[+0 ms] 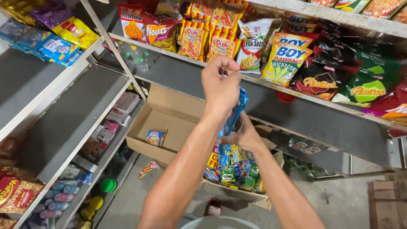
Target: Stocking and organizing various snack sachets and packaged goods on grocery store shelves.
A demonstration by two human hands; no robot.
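A strip of blue sachets (235, 111) hangs long axis near upright — top tilted slightly right — before the grey shelf (296, 111). The left hand (220, 87) pinches its top; the right hand (245, 136) grips its lower part, above a box of packets (237, 178).

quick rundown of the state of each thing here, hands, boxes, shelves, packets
left hand: raised, pinching the top of the blue packet strip
right hand: lower, gripping the same strip
blue packet strip: hanging stretched between both hands
open cardboard box: flaps open, nearly empty, one small packet inside
second box: open, full of mixed sachets
snack shelf: stocked with upright bags
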